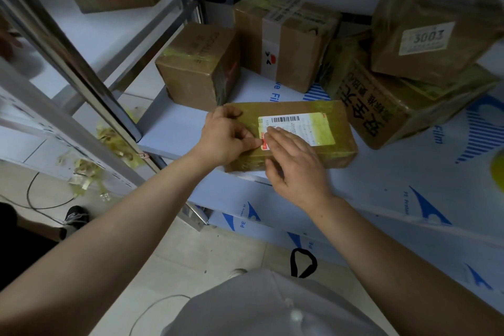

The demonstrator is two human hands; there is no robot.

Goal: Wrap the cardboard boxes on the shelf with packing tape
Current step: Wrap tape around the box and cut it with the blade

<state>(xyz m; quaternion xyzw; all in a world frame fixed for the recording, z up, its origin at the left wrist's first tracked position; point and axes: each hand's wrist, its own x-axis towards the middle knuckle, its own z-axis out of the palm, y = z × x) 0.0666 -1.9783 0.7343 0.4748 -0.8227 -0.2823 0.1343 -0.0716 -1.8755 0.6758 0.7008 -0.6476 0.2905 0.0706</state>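
Right hand point(293, 165) flat on box point(321, 150) | left hand point(225, 136) pinching label point(297, 129)

A flat cardboard box point(324, 142) lies near the front of the shelf point(381, 185). The left hand point(226, 136) presses its left end, and the right hand point(294, 163) lies flat over its white label point(302, 128). Four more boxes stand behind.

Shelf board point(395, 199): white, blue-printed protective film on it. Directly on it: flat box with label point(335, 128) near the front edge, small box point(191, 71) back left, taller taped box point(286, 43) behind, printed box point(381, 117) at right carrying box marked 3003 point(433, 22). Floor point(191, 254): yellowish scraps point(84, 172), probably tape, and a cable point(41, 206).
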